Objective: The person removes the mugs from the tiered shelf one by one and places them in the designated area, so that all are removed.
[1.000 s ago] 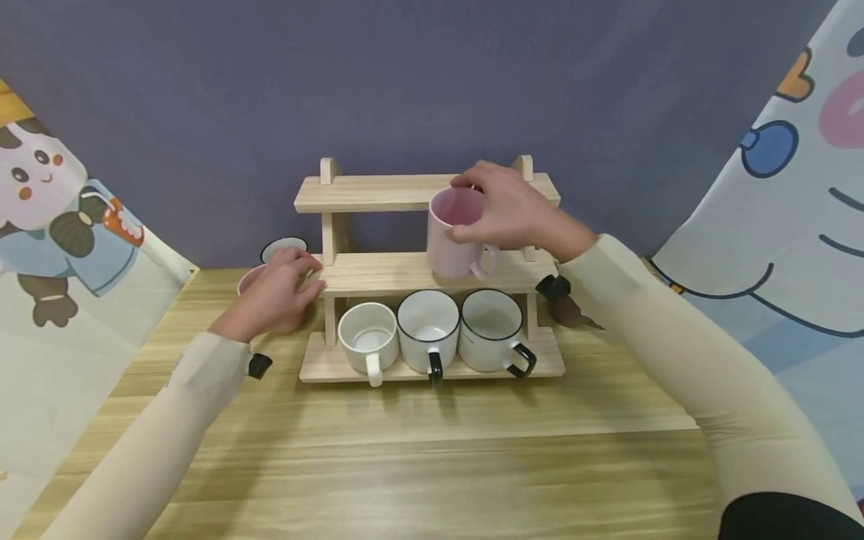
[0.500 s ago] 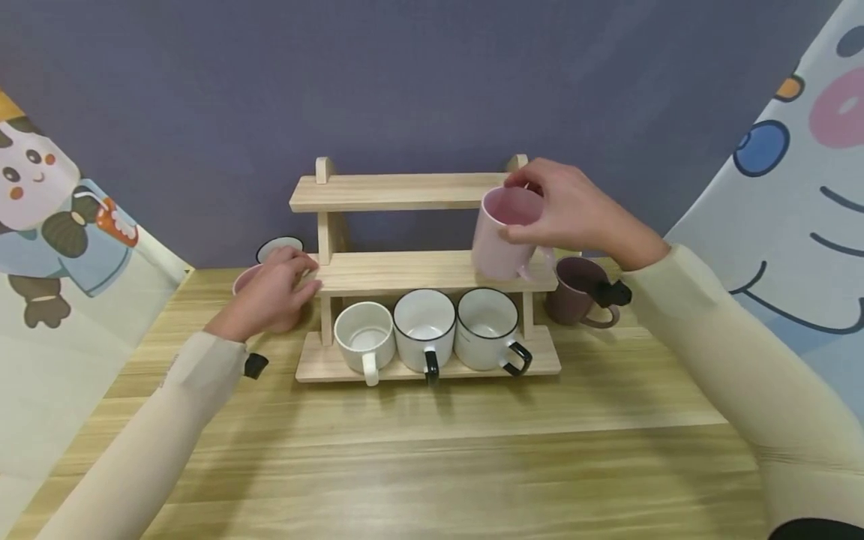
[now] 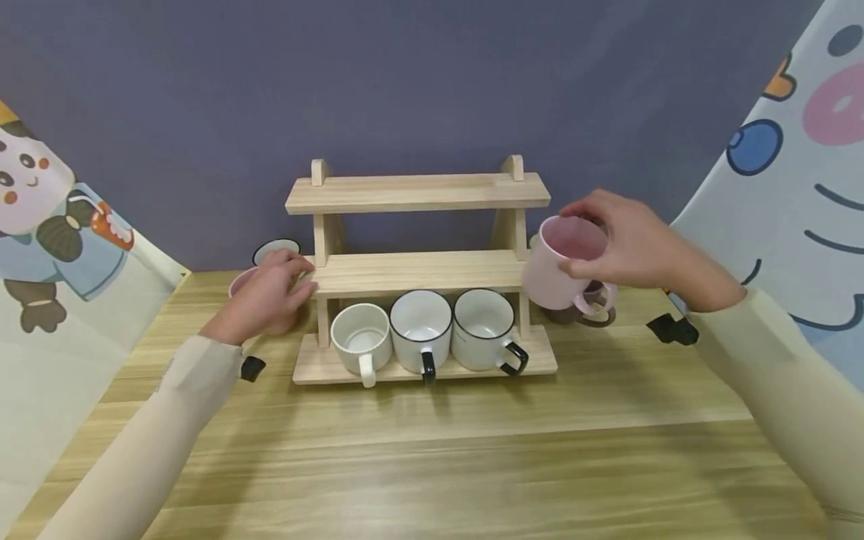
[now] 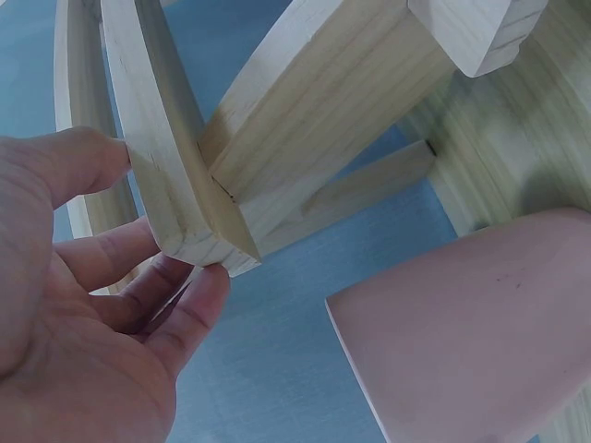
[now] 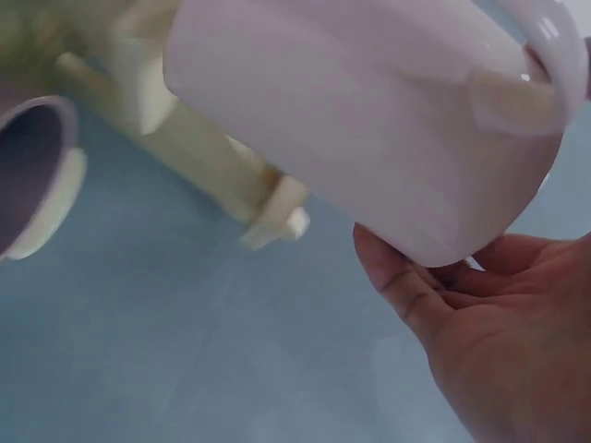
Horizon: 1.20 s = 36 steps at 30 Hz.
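Off the right end of a wooden tiered rack [image 3: 418, 271], my right hand [image 3: 637, 241] grips a pink mug [image 3: 550, 274] by its rim, with the thumb outside. The mug is held up, its handle toward the front right. Behind and below it, a dark mauve mug [image 3: 601, 318] on the table is mostly hidden. My left hand [image 3: 265, 296] holds the left end of the rack's middle shelf, thumb on one face and fingers on the other in the left wrist view. Beside that hand stands another pink mug [image 4: 471, 332], partly covered by it in the head view.
The bottom shelf carries a cream mug [image 3: 362, 341] and two white black-rimmed mugs, one at the middle [image 3: 421, 330] and one at the right [image 3: 483, 328]. Another black-rimmed mug [image 3: 277, 249] shows behind my left hand. A dark cloth wall [image 3: 418, 82] rises behind the rack.
My right hand has carried the pink mug rightward from above the middle shelf, past its end, and lower. My left hand keeps its hold on the shelf.
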Each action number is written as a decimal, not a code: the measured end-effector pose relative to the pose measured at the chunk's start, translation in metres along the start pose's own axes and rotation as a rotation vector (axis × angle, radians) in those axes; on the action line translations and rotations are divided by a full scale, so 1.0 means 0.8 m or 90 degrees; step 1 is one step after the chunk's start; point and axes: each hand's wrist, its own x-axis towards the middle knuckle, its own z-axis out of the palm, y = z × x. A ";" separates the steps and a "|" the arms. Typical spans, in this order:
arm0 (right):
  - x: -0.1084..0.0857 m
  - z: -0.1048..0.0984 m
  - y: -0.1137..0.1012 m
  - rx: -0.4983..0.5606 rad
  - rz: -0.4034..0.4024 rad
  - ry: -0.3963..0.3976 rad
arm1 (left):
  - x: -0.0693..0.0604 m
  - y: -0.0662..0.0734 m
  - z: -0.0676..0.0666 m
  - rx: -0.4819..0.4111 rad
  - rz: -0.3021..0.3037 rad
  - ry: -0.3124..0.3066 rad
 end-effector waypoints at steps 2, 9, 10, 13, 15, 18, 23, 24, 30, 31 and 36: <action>-0.015 0.004 0.008 -0.008 -0.004 -0.002 | 0.000 0.000 0.002 -0.001 0.002 0.001; -0.059 0.011 0.034 -0.016 0.015 -0.002 | 0.001 -0.002 0.003 -0.004 0.015 0.020; -0.063 0.013 0.038 -0.017 0.014 0.000 | 0.001 -0.002 0.003 -0.005 0.014 0.020; -0.075 0.020 0.048 -0.017 0.006 0.008 | 0.000 -0.002 0.002 -0.005 0.016 0.021; -0.081 0.028 0.055 -0.013 0.001 0.008 | 0.000 -0.002 0.002 -0.003 0.018 0.022; -0.088 0.041 0.064 -0.006 0.000 -0.001 | 0.000 -0.002 0.002 -0.001 0.018 0.022; -0.098 0.062 0.078 0.010 0.010 -0.031 | 0.001 -0.001 0.001 -0.007 0.015 0.021; -0.099 0.066 0.081 0.013 0.015 -0.034 | 0.001 -0.001 0.001 -0.007 0.016 0.022; -0.104 0.087 0.093 0.019 0.016 -0.030 | 0.000 0.000 0.001 -0.004 0.011 0.016; -0.105 0.090 0.094 0.016 0.010 -0.024 | 0.000 0.000 0.001 -0.003 0.010 0.014; -0.107 0.102 0.098 -0.004 0.001 -0.007 | -0.001 0.001 0.000 -0.003 0.003 0.010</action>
